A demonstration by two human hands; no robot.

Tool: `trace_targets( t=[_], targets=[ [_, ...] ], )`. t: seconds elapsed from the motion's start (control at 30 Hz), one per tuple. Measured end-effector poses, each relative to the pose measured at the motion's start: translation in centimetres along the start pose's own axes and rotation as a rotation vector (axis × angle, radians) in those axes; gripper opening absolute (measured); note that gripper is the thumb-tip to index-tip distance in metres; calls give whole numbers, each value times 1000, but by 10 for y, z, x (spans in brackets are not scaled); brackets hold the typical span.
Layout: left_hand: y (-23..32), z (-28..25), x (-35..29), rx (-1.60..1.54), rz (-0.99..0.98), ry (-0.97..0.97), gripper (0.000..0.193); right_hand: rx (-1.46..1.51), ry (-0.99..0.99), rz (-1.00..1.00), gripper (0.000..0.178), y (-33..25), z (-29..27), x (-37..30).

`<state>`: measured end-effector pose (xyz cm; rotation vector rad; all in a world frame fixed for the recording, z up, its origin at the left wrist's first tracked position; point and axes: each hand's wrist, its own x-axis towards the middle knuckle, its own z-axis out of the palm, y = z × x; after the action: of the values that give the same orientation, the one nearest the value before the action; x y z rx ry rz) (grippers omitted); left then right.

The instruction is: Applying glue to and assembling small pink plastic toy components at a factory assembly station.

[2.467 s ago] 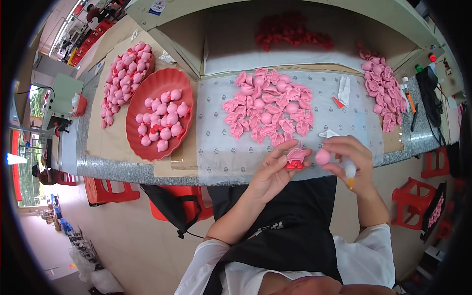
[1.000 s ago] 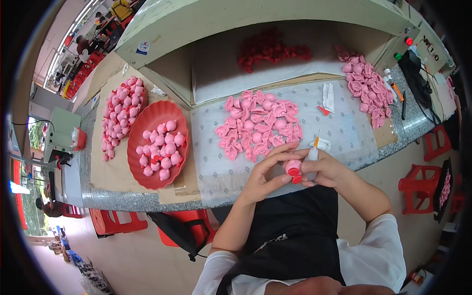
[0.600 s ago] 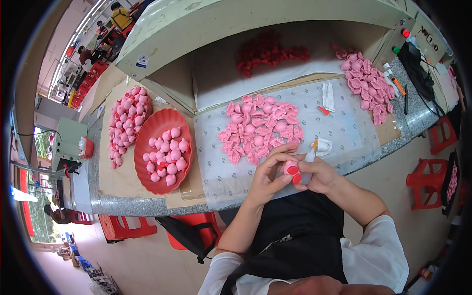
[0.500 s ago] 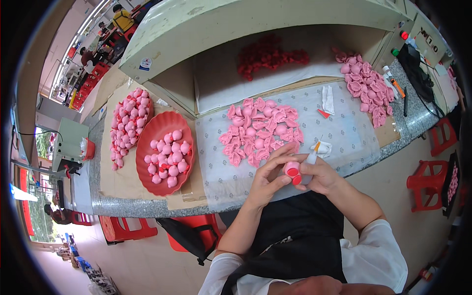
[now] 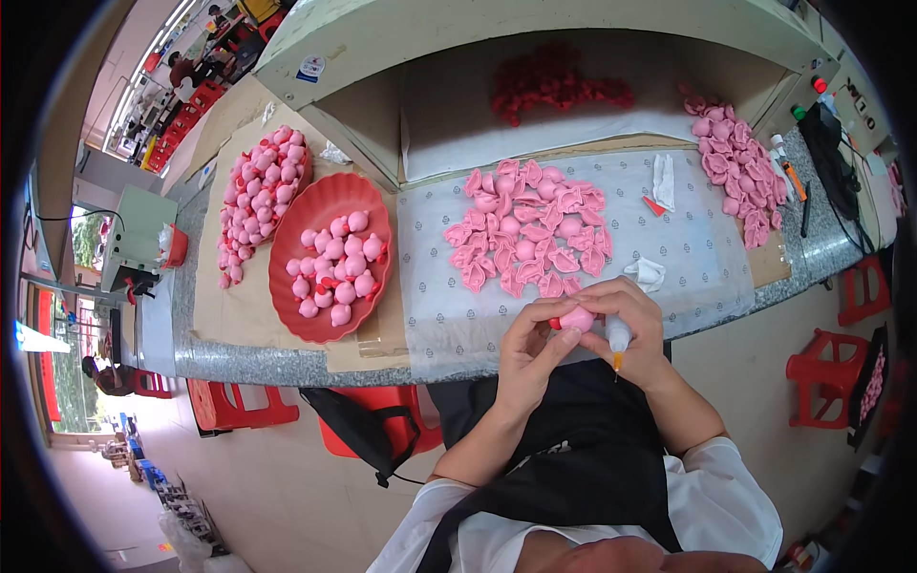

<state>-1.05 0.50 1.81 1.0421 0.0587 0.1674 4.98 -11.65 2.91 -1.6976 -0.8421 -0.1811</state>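
Ball (image 5: 578, 320), pink, with red piece (image 5: 554, 324) at its left, held up between both hands, well right of red dish (image 5: 325, 199). Fingers of left hand (image 5: 528, 358) closed on it from the dish side; fingers of right hand (image 5: 640, 325) bent over its far side, also gripping applicator bottle (image 5: 618, 334). Probably tucked there to free fingertips for the ball; orange nozzle (image 5: 617, 361) turned down toward apron (image 5: 573, 420), apparently to clear it. Join with red piece mostly hidden by fingers. Just right of dish, on printed sheet (image 5: 430, 325) over surface (image 5: 239, 365): pink pile (image 5: 525, 250), balls and frilled pieces mixed, probably spread for easy picking. Farther right of dish: crumpled tissue (image 5: 647, 276) near right hand, then second heap (image 5: 734, 167). Left of dish: heap of pink balls (image 5: 263, 181) with red parts, apparently grouped apart. Beyond dish: cabinet (image 5: 535, 21), side wall between dish and red pile (image 5: 559, 93), in the way of straight reach.
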Motion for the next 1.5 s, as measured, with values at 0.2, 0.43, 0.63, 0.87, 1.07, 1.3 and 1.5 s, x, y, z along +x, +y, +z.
trace_targets(
  t=[0.2,0.43,0.63,0.87,1.07,1.3,1.5],
  targets=[
    [-13,-15,-1,-241,11,-75,17,-96,-40,-134,32,3,2,3],
    [-29,-16,-1,-545,-1,-40,16,-47,26,-8,29,-4,15,5],
    [-33,-14,-2,-749,10,-62,18,692,175,257,18,3,32,-16],
    [-32,-17,-2,-603,134,-81,15,831,163,350,11,3,36,-17],
    [-35,-15,-4,-596,149,-49,14,854,187,328,12,6,38,-22],
    [-33,-18,-5,-549,124,-23,18,982,199,407,13,7,34,-20],
    [-17,-24,-1,242,256,-169,44,937,166,396,12,14,20,-30]
  ],
)
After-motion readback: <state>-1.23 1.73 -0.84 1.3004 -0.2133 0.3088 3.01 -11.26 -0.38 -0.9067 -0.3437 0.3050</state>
